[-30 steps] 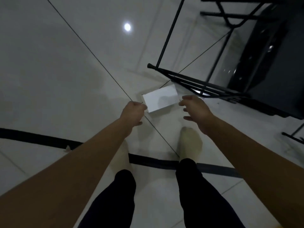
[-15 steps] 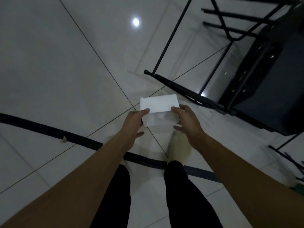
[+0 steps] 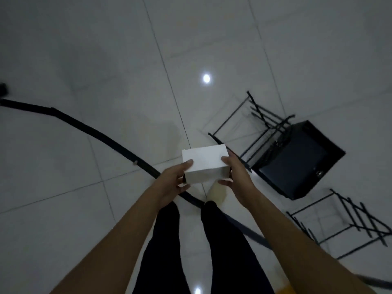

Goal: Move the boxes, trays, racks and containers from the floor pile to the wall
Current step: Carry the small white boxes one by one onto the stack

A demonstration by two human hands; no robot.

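You hold the small white box up in front of you, off the floor, above your feet. Its long side runs from left to right. Your left hand curls round the left short end. Your right hand curls round the right short end. The box sits between them, so both hands are just as near to it, and both share the load.

That side-to-side line is the thing to watch. If you turn to walk, I think the box should turn with you and stay flat between your hands. If one hand lets go, that end will likely dip.

There may be a loose flap low down by your left hand, but the room is too dark to tell.

The rest of the pile lies on your right: a wire rack, a black tray touching it, and a second rack nearer you. A black strip curves across the floor and passes under your legs. The wall is not in sight.
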